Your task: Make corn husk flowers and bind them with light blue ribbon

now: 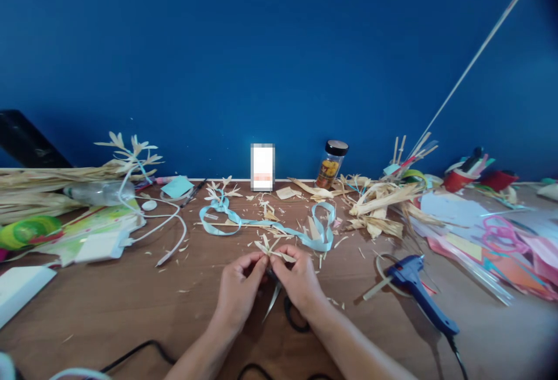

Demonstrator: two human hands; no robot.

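Both hands close their grip on a pale, petalled husk flower (265, 246): left hand (240, 288) and right hand (300, 283), thumbs and fingers pinched, above the tabletop (196, 316). Scissors (273, 300) are located below the hands. Light-blue ribbon (321, 246) lies beyond. A blue glue gun (419, 290) rests to the right; a black-lidded jar (329, 171) stands near the wall (279, 66).

Scissors (273, 299) partly hidden under the right hand (301, 282), husk flower (267, 246) base masked by fingers (281, 271), bright screen (263, 165) pixelated out, jar (330, 166) label too small to read, glue gun (422, 293) cord (457, 358) cut by bottom edge, white box (21, 290) by left, far-right pink sheet (543, 252) blurred.
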